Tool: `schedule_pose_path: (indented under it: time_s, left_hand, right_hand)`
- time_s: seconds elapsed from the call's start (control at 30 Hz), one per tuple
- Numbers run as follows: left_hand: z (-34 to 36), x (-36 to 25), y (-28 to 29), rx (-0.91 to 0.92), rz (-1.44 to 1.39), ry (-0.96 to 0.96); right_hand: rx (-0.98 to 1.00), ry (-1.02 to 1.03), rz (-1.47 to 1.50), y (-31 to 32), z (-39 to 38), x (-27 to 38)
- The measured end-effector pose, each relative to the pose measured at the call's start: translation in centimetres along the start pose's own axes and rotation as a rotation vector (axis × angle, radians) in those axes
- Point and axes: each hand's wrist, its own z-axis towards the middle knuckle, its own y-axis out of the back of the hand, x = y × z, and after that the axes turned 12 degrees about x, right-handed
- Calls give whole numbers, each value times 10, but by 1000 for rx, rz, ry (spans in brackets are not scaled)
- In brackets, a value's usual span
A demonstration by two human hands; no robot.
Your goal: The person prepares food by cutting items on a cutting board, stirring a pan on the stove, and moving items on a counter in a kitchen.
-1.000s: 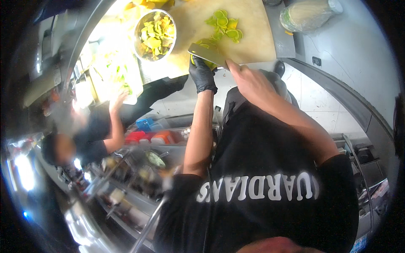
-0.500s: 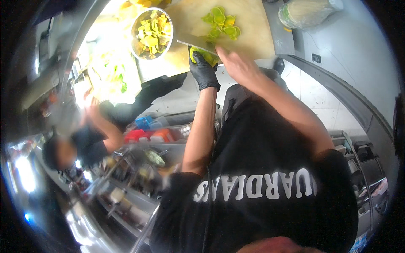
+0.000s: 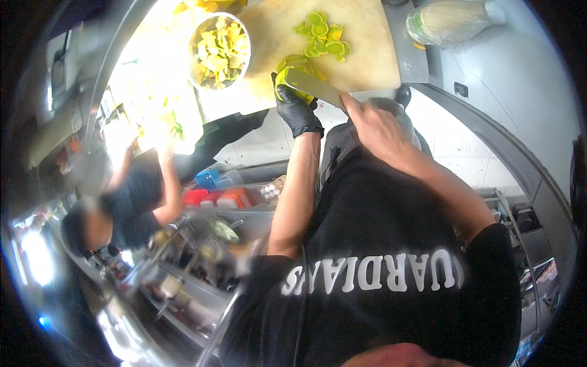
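Head view: I see cutting board (image 3: 370,61) running from green slices (image 3: 318,44) to its right edge. At its near edge, my gloved left grip (image 3: 298,113) cups a green-yellow fruit (image 3: 290,65); my right grip (image 3: 374,123) wraps a knife (image 3: 315,85), blade slanting lengthwise up-left.

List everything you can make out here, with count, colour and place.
Produce piece: one, green-yellow, in left hand
Knife: one, grey, over produce piece
Slices: several, green, on board
Cutting board: one, pale, top centre
Bowl: one, silvery, left of slices
Scraps: many, yellow-green, in bowl
Wrapped bundle: one, pale, top right
Tubs: several, blue/red/orange, left of left forearm
Co-worker: one, dark-clothed, left
Left hand: one, black-gloved, under produce piece
Right hand: one, bare, on knife handle
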Motion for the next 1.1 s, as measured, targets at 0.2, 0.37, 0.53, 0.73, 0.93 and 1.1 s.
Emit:
schedule_pose_path:
  time_s: [0.2, 0.37, 0.53, 0.73, 0.93, 1.1]
  left_hand:
    - [0, 12, 5, -83, -4, 16]
    - [3, 9, 12, -31, 78, -87]
    - [13, 2, 36, 65, 85, -33]
    - [12, -3, 44, 168, 117, 67]
    - [12, -13, 39, 113, 84, 125]
    - [12, -6, 34, 40, 28, 71]
  right_hand:
    - [-77, 72, 15, -15, 46, -7]
    - [3, -22, 101, 6, 86, 3]
    - [-25, 68, -3, 3, 41, -4]
    - [56, 30, -130, 12, 23, -2]
    - [37, 87, -109, 5, 34, -5]
    - [93, 20, -127, -15, 66, 4]
